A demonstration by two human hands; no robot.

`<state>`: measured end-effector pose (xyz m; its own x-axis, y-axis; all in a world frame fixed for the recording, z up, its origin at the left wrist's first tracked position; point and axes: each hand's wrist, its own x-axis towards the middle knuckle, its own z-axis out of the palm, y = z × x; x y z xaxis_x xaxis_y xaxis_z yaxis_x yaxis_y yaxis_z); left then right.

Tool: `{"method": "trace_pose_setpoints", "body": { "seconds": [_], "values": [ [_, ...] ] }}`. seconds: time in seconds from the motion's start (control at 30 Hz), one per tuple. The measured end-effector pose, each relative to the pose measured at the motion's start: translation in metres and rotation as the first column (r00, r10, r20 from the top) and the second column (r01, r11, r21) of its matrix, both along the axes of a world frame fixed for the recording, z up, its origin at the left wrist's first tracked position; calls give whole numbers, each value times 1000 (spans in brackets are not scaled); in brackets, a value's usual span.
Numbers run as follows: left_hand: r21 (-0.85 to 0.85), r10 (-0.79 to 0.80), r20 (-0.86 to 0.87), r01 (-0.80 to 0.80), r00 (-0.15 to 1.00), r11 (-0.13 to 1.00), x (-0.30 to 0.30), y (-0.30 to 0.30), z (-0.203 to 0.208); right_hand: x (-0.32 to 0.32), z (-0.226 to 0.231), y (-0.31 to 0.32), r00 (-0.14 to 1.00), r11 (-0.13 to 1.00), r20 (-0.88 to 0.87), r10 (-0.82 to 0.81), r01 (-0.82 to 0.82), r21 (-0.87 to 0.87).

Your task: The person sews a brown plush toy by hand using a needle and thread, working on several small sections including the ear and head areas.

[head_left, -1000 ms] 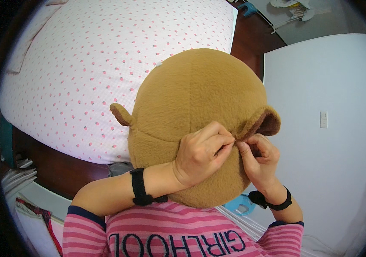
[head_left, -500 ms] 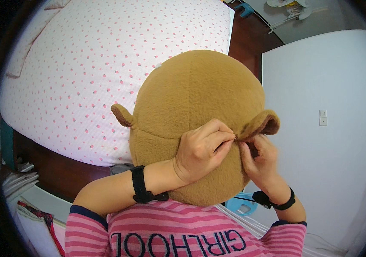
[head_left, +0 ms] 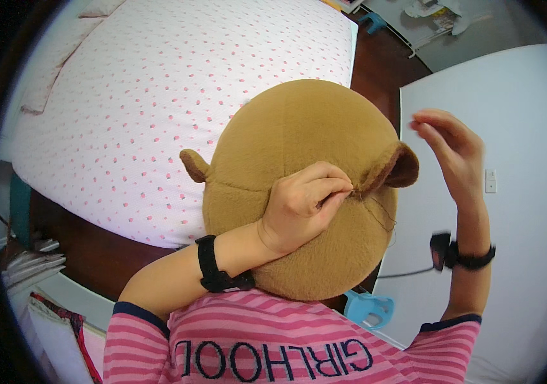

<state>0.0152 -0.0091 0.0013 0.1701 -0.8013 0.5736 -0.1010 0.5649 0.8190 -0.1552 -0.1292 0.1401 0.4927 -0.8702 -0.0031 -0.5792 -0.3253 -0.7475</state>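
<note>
A round brown plush toy (head_left: 312, 128) with small ears rests against my front, filling the middle of the view. My left hand (head_left: 302, 208) lies across it, thumb and fingers pinching the plush at the base of the right ear (head_left: 401, 168). A thin dark thread (head_left: 385, 214) hangs in a loose loop just below that ear. Up and to the right, apart from the toy, my right hand (head_left: 456, 153) is raised with thumb and fingertips together. Whatever is between those fingertips is too small to make out. Both wrists carry black straps.
A bed (head_left: 126, 115) with a pink-dotted white sheet spans the far left. To the right stands a white wall (head_left: 529, 211) with a wall plate (head_left: 491, 181). A light blue plastic stool (head_left: 369, 310) is beyond the toy's lower right, and stacked papers (head_left: 33, 262) are at far left.
My right hand has left the ear and swung up and to the right. The thread loop now shows below the ear. My left hand keeps its pinch.
</note>
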Motion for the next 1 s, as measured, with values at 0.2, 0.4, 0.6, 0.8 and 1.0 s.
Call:
{"method": "trace_pose_setpoints", "body": {
  "seconds": [0.2, 0.4, 0.6, 0.8, 1.0],
  "values": [
    [16, 44, 62, -45, 997, 999, 6, 12, -7, 27, -25, 7, 934, 733, -146, 326, -153, 663],
    [-134, 110, 99, -97, 989, 986, -4, 16, -11, 34, -20, 30, 924, 832, -328, 196, 20, 554],
    [-116, 175, 165, -157, 971, 981, -23, 17, -13, 17, -32, 31, 939, 880, -219, 266, -144, 452],
    [-75, 121, 134, -111, 984, 991, -23, 20, -12, 14, -44, 39, 992, 933, -126, 23, 24, 360],
    [-48, 135, 154, -129, 979, 990, -7, 26, -8, 23, -42, 49, 973, 919, -109, 203, -151, 364]
  ]
}}
